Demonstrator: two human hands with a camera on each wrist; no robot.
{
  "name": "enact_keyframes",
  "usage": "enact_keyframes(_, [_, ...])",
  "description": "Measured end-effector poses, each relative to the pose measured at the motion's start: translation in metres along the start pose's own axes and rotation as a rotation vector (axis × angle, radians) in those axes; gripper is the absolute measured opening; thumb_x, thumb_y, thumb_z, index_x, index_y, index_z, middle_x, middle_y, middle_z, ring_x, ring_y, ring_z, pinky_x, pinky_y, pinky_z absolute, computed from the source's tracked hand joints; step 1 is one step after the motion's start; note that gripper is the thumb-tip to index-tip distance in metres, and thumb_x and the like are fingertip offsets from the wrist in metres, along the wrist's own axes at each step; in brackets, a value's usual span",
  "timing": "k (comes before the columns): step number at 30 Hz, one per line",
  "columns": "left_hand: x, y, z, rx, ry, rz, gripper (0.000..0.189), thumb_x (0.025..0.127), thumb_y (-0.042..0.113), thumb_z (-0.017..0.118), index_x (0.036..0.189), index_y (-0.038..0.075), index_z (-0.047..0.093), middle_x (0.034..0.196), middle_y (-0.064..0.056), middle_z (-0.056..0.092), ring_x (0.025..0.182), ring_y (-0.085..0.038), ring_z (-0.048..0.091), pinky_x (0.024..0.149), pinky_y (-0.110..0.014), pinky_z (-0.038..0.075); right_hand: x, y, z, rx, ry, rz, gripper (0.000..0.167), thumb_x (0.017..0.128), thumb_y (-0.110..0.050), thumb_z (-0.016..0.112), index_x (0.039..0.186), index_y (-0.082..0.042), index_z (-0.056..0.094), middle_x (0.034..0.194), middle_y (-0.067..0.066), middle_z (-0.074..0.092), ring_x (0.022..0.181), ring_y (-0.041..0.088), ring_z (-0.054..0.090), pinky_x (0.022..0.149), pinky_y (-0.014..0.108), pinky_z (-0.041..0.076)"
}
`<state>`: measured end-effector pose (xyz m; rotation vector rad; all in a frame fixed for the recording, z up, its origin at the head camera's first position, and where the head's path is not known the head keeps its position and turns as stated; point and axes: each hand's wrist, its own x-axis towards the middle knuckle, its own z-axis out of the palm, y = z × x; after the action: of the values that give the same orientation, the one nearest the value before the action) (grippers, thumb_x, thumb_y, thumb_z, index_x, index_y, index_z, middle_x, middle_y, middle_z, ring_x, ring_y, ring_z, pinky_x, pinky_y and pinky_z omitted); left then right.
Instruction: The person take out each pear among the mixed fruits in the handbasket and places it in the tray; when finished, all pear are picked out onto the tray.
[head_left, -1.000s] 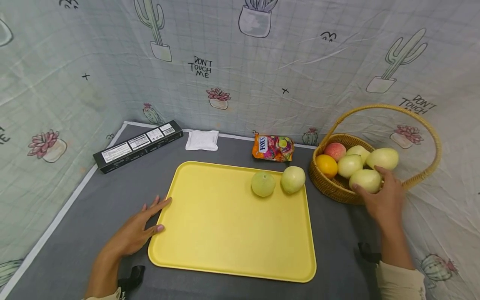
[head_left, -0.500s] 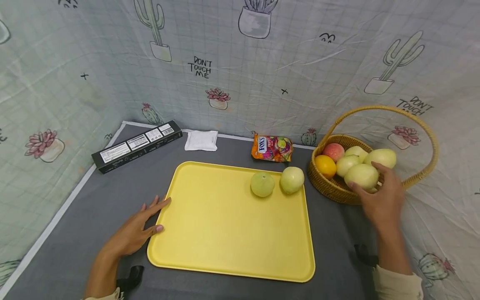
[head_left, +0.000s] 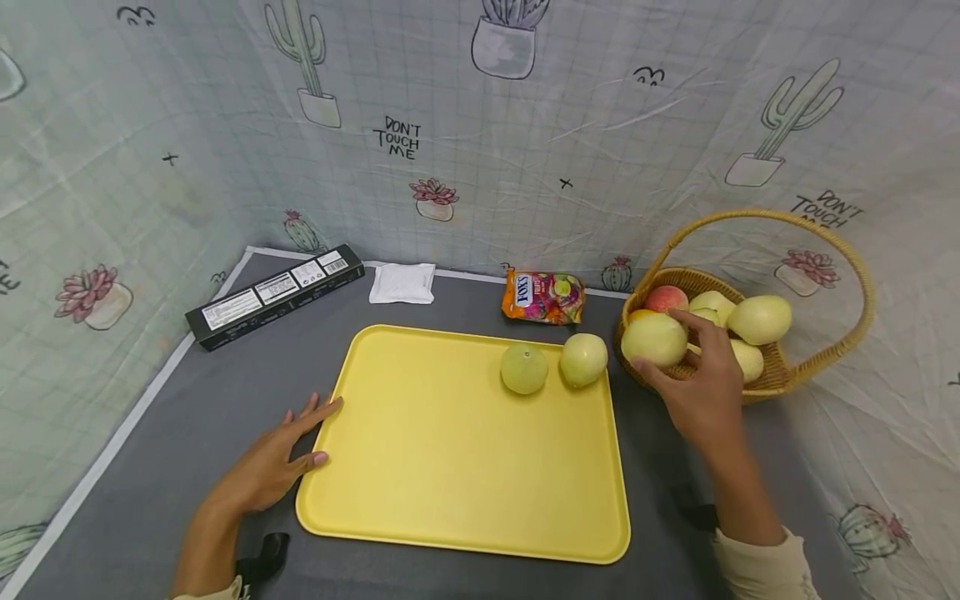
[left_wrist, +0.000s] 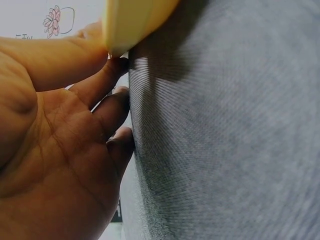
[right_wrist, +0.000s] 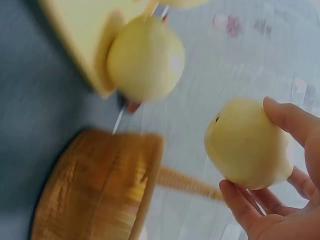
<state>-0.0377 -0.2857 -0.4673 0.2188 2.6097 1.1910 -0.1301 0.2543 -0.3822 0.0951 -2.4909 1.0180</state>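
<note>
My right hand grips a smooth, pale yellow-green fruit, its exact kind unclear, above the left side of the wicker basket. In the right wrist view the thumb and fingers hold that fruit clear of the basket. At the left edge of the yellow tray, my left hand rests with spread fingers; the left wrist view has its thumb against the tray's rim. On the tray's back right are a round green fruit and a paler one.
Inside the basket lie a reddish peach-like fruit, a mostly hidden orange fruit and several pale fruits. The basket's tall handle arches over it. Behind the tray are a Fox's candy bag, a white packet and a black box.
My right hand has lifted the pale fruit from the basket's front right and carried it left, now covering most of the orange fruit. My left hand stays at the tray's edge.
</note>
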Motion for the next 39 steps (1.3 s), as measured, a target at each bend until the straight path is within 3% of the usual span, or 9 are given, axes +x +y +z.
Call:
enact_keyframes(2, [-0.001, -0.001, 0.000, -0.002, 0.002, 0.001, 0.082, 0.096, 0.019, 0.077, 0.168, 0.023, 0.036, 0.175, -0.028, 0.017, 0.159, -0.061, 0.009, 0.120, -0.085, 0.013, 0.001, -0.008, 0.008, 0.014, -0.028, -0.052, 0.080, 0.080, -0.009, 0.095, 0.150, -0.009, 0.057, 0.139, 0.020, 0.059, 0.127, 0.035, 0.060, 0.093, 0.008, 0.045])
enact_keyframes(7, [-0.001, -0.001, 0.000, -0.009, 0.005, 0.010, 0.082, 0.096, 0.019, 0.077, 0.168, 0.022, 0.037, 0.175, -0.028, 0.018, 0.160, -0.059, 0.011, 0.121, -0.083, 0.012, 0.003, -0.027, 0.031, 0.053, -0.086, -0.159, 0.079, 0.078, -0.008, 0.096, 0.148, -0.010, 0.058, 0.141, 0.019, 0.060, 0.128, 0.035, 0.059, 0.100, 0.051, 0.058])
enact_keyframes(9, [-0.001, -0.001, 0.000, -0.008, 0.006, 0.013, 0.082, 0.096, 0.020, 0.077, 0.168, 0.022, 0.037, 0.175, -0.027, 0.018, 0.160, -0.058, 0.011, 0.121, -0.083, 0.012, 0.003, -0.036, 0.040, 0.070, -0.115, -0.178, 0.079, 0.079, -0.010, 0.096, 0.149, -0.011, 0.058, 0.140, 0.018, 0.060, 0.123, 0.034, 0.060, 0.097, 0.057, 0.059])
enact_keyframes(21, [-0.001, -0.001, -0.001, -0.025, 0.003, 0.031, 0.083, 0.095, 0.018, 0.077, 0.168, 0.020, 0.036, 0.175, -0.027, 0.018, 0.160, -0.057, 0.012, 0.123, -0.081, 0.009, 0.000, -0.072, 0.090, 0.120, -0.256, -0.222, 0.076, 0.078, -0.016, 0.097, 0.145, -0.016, 0.060, 0.134, 0.015, 0.059, 0.120, 0.033, 0.062, 0.100, 0.055, 0.061])
enact_keyframes(32, [0.001, -0.002, 0.000, -0.021, -0.007, 0.019, 0.084, 0.096, 0.017, 0.077, 0.168, 0.023, 0.035, 0.175, -0.027, 0.017, 0.160, -0.058, 0.011, 0.123, -0.082, 0.010, 0.002, -0.087, 0.125, 0.117, -0.345, -0.237, 0.074, 0.079, -0.020, 0.097, 0.144, -0.018, 0.060, 0.135, 0.012, 0.060, 0.125, 0.034, 0.062, 0.103, 0.056, 0.055])
enact_keyframes(39, [0.002, -0.002, 0.000, -0.019, -0.007, 0.021, 0.084, 0.096, 0.018, 0.077, 0.168, 0.022, 0.035, 0.175, -0.027, 0.016, 0.160, -0.058, 0.012, 0.123, -0.082, 0.010, 0.006, -0.094, 0.144, 0.088, -0.424, -0.250, 0.072, 0.081, -0.020, 0.096, 0.144, -0.021, 0.061, 0.139, 0.010, 0.059, 0.125, 0.034, 0.063, 0.103, 0.055, 0.059])
